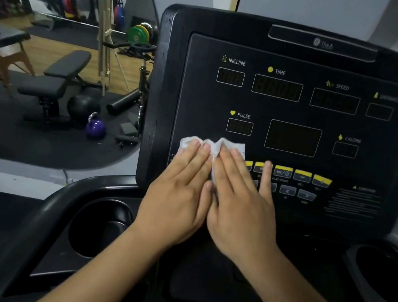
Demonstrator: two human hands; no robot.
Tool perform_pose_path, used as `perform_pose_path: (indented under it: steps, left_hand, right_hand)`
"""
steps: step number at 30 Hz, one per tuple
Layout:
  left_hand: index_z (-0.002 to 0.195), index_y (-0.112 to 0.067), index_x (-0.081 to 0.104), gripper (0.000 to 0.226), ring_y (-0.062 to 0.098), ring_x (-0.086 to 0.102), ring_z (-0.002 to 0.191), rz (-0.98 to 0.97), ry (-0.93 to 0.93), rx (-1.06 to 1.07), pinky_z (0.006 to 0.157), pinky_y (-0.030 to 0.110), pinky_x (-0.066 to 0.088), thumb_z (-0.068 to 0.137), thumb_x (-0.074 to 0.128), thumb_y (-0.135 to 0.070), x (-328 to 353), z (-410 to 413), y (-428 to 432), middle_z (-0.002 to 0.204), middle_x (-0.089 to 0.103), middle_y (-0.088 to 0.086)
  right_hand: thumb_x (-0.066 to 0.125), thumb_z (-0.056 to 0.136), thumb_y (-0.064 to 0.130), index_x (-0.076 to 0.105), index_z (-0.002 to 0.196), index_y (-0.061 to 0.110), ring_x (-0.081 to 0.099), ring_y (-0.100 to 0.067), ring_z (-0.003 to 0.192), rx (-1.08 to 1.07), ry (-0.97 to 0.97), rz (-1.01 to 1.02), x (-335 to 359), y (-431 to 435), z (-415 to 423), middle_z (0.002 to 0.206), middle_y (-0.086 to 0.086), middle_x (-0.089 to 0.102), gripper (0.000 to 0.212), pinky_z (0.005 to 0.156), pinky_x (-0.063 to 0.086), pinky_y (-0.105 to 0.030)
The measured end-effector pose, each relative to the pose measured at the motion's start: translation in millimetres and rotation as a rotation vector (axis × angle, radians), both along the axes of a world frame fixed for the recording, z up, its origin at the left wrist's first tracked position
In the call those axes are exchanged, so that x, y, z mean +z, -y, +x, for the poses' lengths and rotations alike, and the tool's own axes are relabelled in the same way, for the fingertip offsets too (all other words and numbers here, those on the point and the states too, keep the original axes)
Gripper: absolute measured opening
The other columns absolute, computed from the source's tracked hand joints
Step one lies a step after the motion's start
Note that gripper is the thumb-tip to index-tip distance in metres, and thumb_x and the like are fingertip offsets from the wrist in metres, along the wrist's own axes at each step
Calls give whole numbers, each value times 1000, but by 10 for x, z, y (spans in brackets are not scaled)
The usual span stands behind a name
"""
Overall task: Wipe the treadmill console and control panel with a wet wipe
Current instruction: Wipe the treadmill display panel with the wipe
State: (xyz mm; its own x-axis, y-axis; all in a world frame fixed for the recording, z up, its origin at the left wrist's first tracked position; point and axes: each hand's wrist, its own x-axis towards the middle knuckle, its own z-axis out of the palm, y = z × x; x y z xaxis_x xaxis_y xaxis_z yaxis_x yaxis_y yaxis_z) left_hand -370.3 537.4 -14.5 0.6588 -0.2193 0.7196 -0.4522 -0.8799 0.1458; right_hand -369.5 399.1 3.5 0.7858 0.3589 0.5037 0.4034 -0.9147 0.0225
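Wiping step: L hand and R hand are pressing wipe onto panel under straight, mostly closed-up fingers. Next: sliding right over buttons just right of fingers, w/ light pressure.

Left hand and right hand lie side by side on the wet wipe, low-left on the control panel.

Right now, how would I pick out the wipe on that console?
Find the big black treadmill console. At its lower left, below the PULSE window, the left hand and right hand press a crumpled wipe flat. It is the only white thing on that black console.
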Motion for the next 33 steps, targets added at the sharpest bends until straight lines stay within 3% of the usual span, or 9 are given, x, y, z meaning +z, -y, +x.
perform_pose_path:
  steps: [5,13,17,26,33]
  left_hand:
    - [141,1,51,47,29,33,146,-20,16,38,119,41,30,103,35,-21,284,217,40,150,46,18]
    - [131,3,60,42,30,41,142,53,77,79,115,45,37,101,43,-21,-84,-62,-378,144,52,18]
    - [130,2,62,40,31,43,139,-6,143,146,111,42,40,101,43,-18,162,121,-430,140,56,19]
    - [130,4,61,41,35,40,141,-28,87,135,109,49,43,100,46,-20,-61,-49,-287,142,53,20]
    - [137,-1,57,45,30,36,145,-60,32,149,110,44,43,102,39,-24,163,97,-59,147,50,16]
  right_hand:
    - [29,99,31,33,149,12,15,-13,147,-50,42,55,255,-57,230,158,-2,25,53,116,10,-60]
    - [32,97,40,33,148,10,18,-19,147,34,-15,-30,-33,-211,-56,157,-6,29,60,116,12,-60]
    - [28,100,33,29,150,11,12,-17,148,38,-10,-19,246,-464,158,159,-4,23,55,115,8,-62]
    - [35,97,33,35,148,15,14,-12,148,111,-34,-49,14,-211,-14,158,1,27,54,114,10,-63]
    - [28,101,31,33,149,14,14,-12,148,56,13,48,165,-130,170,158,0,26,51,116,9,-60]
